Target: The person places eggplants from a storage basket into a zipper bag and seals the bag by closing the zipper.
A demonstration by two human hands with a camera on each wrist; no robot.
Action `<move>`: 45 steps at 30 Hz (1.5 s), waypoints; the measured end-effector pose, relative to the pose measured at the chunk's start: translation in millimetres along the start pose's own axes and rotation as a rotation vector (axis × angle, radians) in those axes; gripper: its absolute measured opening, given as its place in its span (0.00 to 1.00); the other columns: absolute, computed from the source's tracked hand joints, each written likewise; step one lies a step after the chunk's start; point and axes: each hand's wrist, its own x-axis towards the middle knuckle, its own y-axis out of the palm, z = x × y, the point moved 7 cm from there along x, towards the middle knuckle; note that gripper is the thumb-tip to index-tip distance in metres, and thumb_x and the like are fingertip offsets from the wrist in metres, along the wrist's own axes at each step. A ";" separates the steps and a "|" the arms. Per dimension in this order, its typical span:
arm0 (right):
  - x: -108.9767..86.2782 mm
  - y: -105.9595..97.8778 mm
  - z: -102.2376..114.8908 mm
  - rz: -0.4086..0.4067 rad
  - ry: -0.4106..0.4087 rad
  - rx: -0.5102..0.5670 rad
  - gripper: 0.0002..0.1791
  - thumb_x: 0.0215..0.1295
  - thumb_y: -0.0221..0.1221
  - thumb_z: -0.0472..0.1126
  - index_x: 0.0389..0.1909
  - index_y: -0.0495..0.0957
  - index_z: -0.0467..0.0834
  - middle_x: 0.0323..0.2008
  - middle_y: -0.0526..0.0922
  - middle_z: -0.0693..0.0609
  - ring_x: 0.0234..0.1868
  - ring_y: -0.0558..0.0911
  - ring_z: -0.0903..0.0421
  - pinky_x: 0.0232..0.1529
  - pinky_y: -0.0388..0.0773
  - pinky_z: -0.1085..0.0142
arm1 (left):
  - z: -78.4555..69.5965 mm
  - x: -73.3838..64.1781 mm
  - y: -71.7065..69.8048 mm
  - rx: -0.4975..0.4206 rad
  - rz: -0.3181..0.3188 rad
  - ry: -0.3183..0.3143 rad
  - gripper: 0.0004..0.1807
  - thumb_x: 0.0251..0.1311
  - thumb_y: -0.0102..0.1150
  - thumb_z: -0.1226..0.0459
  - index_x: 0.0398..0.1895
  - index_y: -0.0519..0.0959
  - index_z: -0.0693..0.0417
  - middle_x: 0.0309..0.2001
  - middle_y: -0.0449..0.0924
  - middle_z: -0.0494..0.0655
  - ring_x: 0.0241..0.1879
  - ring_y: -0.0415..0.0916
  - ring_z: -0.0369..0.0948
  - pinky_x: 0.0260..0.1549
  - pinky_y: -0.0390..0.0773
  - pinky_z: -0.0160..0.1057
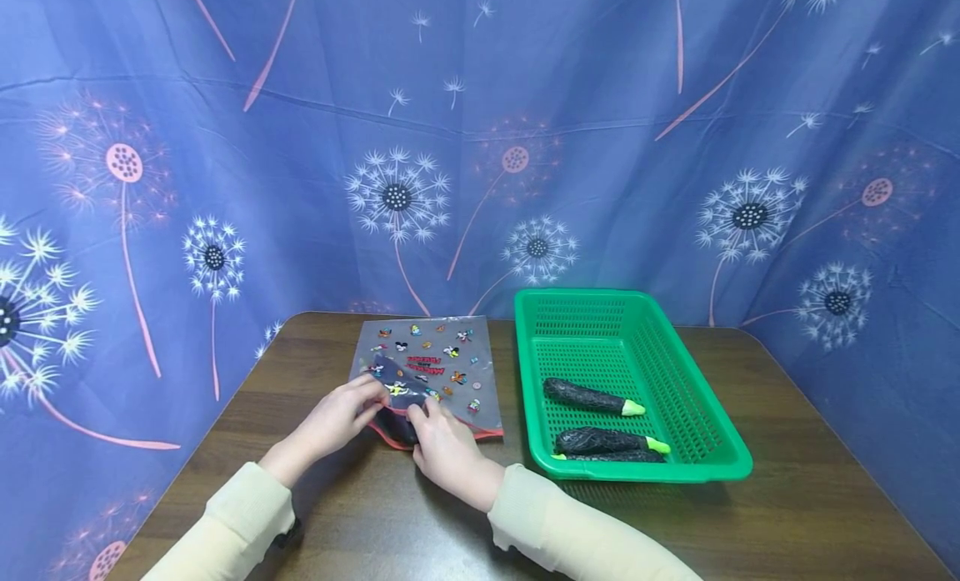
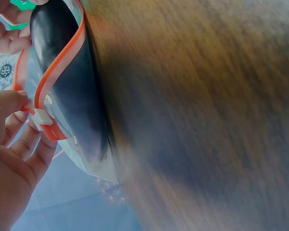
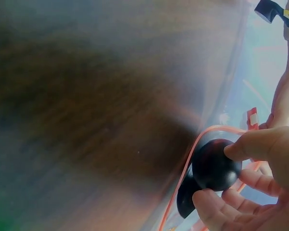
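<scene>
A clear zip bag (image 1: 483,377) with cartoon prints lies on the table, its orange-edged mouth gaping toward me. My left hand (image 1: 341,414) pinches one corner of that mouth, beside the white slider (image 2: 42,118) in the left wrist view. At the opening, the thumb and fingers of my right hand (image 1: 453,456) grip the rounded end of a glossy black eggplant (image 3: 216,166). Most of its length lies inside the bag, and a second dark shape (image 3: 185,197) shows behind it in the right wrist view.
To the right stands a green slotted basket (image 1: 637,471). Inside lie a dark eggplant (image 1: 588,398) with a light green tip and two more close together near the front wall, one being (image 1: 603,440). A blue dandelion-print cloth (image 1: 615,197) hangs behind the wooden table (image 1: 810,448).
</scene>
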 end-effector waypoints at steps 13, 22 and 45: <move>5.4 5.1 0.2 0.012 0.030 -0.006 0.24 0.43 0.69 0.42 0.42 0.72 0.45 0.37 0.75 0.47 0.31 0.79 0.51 0.21 0.75 0.61 | -2.0 0.7 0.1 0.000 -0.016 0.025 0.12 0.49 0.64 0.75 0.30 0.77 0.47 0.32 0.74 0.34 0.32 0.72 0.32 0.33 0.75 0.37; 9.2 7.4 0.9 0.015 0.043 -0.021 0.23 0.43 0.70 0.43 0.40 0.71 0.44 0.35 0.75 0.48 0.29 0.79 0.52 0.20 0.75 0.62 | -1.5 -0.2 1.0 -0.006 -0.011 0.020 0.14 0.49 0.64 0.75 0.30 0.77 0.46 0.32 0.73 0.33 0.32 0.70 0.32 0.32 0.74 0.37; 9.0 -9.6 7.0 0.054 0.001 -0.043 0.21 0.46 0.69 0.48 0.39 0.71 0.46 0.33 0.75 0.51 0.31 0.79 0.54 0.21 0.76 0.61 | 1.0 0.0 1.5 0.004 0.003 -0.014 0.12 0.50 0.62 0.75 0.29 0.77 0.47 0.31 0.73 0.35 0.31 0.71 0.33 0.32 0.74 0.36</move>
